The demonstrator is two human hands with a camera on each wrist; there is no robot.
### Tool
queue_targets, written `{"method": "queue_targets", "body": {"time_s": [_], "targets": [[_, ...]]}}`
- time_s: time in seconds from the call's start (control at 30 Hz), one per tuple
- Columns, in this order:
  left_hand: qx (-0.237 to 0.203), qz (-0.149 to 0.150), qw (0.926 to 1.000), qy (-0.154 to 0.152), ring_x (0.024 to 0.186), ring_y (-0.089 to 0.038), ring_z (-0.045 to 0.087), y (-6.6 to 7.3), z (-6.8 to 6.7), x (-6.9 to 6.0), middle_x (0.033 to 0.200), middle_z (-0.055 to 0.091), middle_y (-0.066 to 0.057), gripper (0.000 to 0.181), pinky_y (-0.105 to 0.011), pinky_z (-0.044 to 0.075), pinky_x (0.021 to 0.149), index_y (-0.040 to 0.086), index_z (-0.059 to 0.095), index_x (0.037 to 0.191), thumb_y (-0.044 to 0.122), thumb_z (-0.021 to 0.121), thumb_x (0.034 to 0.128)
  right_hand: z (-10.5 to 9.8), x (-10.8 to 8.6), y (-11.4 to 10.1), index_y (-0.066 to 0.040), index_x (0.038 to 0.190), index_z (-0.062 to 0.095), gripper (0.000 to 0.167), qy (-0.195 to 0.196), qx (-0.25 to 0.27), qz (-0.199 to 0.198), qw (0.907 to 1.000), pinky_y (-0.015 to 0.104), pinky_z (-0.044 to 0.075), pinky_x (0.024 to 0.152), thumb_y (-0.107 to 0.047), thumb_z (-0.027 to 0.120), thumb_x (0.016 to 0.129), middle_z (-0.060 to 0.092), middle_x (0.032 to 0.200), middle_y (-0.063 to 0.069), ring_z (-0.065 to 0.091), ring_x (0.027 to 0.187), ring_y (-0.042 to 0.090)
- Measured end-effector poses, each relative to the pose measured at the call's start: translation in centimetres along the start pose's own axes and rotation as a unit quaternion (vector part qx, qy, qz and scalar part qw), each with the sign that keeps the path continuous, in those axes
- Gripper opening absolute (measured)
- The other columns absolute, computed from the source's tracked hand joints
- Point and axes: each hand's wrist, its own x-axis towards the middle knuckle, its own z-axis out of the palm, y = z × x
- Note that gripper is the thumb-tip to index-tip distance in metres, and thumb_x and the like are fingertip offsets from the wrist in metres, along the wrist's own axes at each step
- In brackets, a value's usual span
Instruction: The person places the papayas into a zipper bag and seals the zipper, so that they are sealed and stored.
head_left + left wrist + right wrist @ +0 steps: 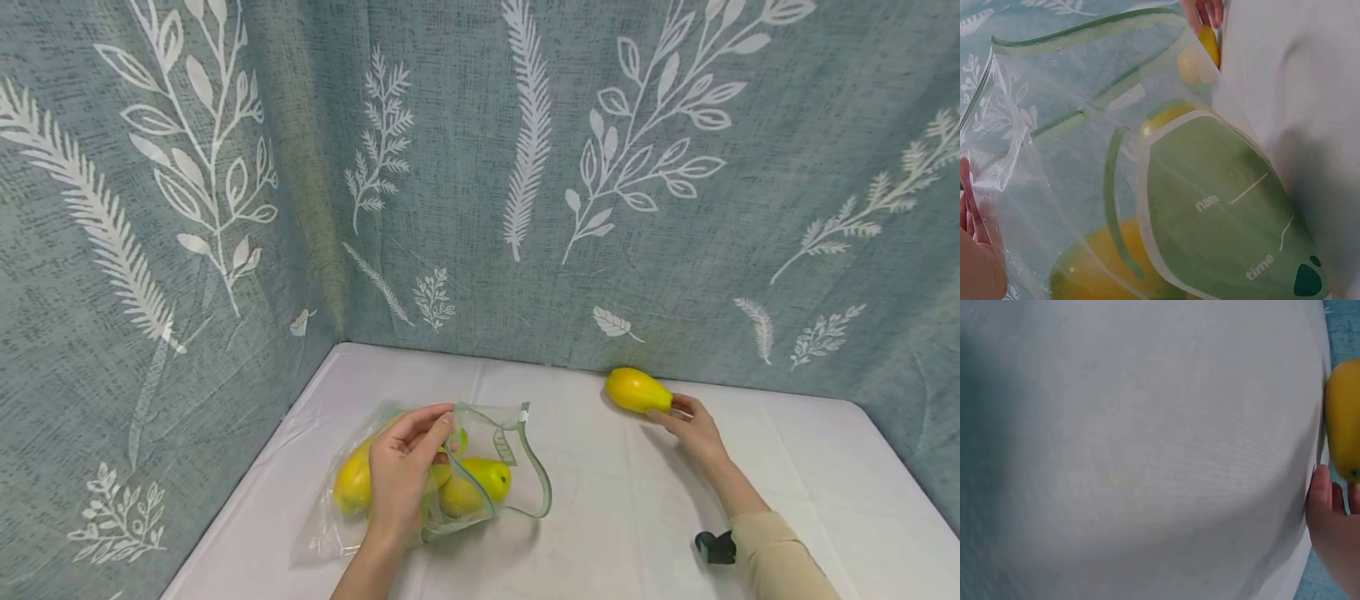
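In the head view, my left hand [405,467] pinches the rim of a clear zip bag [536,467] with green edging. The bag lies on its side, its mouth spread toward the right. Inside it are yellow papayas, one [480,483] near the mouth and another [351,479] deeper in, partly behind my hand. A green label [1210,200] reading "name" and "time" shows in the left wrist view. My right hand [697,429] is at the near end of a loose yellow papaya [636,390] by the back edge, fingers extended and not wrapped around it.
A white cloth covers the table [585,517]. Blue-green curtains [465,183] with white leaf prints stand along the back and sides. A small black object [715,547] lies beside my right sleeve [780,550].
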Motion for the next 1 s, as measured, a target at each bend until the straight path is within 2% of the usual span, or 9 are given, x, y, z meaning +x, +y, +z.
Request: {"method": "queue_targets", "body": {"time_s": [0.17,0.33,0.53,0.7,0.83,1.0], "targets": [[-0.001,-0.003,1.0000,0.003,0.063,-0.015,0.063,-0.01,-0.03,-0.09,0.088,0.068,-0.017,0.015,-0.026,0.056,0.057,-0.001,0.072,0.103,0.004,0.068,0.0897,0.13,-0.09,0.11,0.007,0.149,0.019,0.087,0.000,-0.007,0.005,1.0000,0.053,0.035,0.108,-0.041,0.065,0.093,0.024,0.151,0.031,0.030,0.137,0.044],[0.003,-0.001,1.0000,0.006,0.063,-0.015,0.063,-0.05,-0.11,-0.14,0.084,0.069,-0.010,0.015,-0.026,0.056,0.057,-0.001,0.072,0.103,0.004,0.068,0.0899,0.45,-0.15,0.18,0.005,0.150,0.019,0.087,-0.005,-0.033,-0.007,0.9994,0.055,0.034,0.108,-0.040,0.066,0.092,0.024,0.151,0.030,0.029,0.137,0.045],[0.001,-0.001,1.0000,0.005,0.063,-0.015,0.063,-0.12,-0.18,-0.14,0.087,0.068,-0.016,0.015,-0.026,0.056,0.057,-0.001,0.072,0.102,0.005,0.069,0.0896,0.75,-0.23,0.03,0.004,0.150,0.021,0.085,0.001,-0.032,-0.013,0.9994,0.054,0.035,0.107,-0.040,0.065,0.093,0.026,0.151,0.029,0.031,0.137,0.045],[-0.001,-0.002,1.0000,0.004,0.063,-0.015,0.063,-0.13,-0.21,-0.14,0.088,0.068,-0.018,0.015,-0.026,0.056,0.058,-0.001,0.072,0.102,0.005,0.069,0.0894,0.90,-0.39,-0.10,0.005,0.149,0.025,0.079,0.010,-0.024,-0.018,0.9995,0.051,0.040,0.104,-0.037,0.064,0.094,0.030,0.148,0.030,0.034,0.135,0.044],[0.001,-0.002,1.0000,0.000,0.064,-0.015,0.063,-0.13,-0.21,-0.13,0.088,0.068,-0.016,0.015,-0.026,0.056,0.058,-0.001,0.072,0.103,0.005,0.068,0.0899,0.90,-0.55,-0.11,0.003,0.148,0.030,0.078,0.027,-0.036,-0.017,0.9989,0.048,0.045,0.101,-0.041,0.065,0.093,0.033,0.148,0.027,0.039,0.132,0.042],[0.001,-0.001,1.0000,-0.001,0.064,-0.015,0.063,-0.14,-0.14,-0.07,0.089,0.068,-0.017,0.015,-0.027,0.056,0.058,0.000,0.072,0.103,0.007,0.069,0.0898,0.71,-0.98,-0.26,0.002,0.147,0.033,0.079,0.040,-0.028,-0.015,0.9987,0.036,0.051,0.095,-0.043,0.066,0.091,0.035,0.148,0.026,0.041,0.131,0.039]]}}
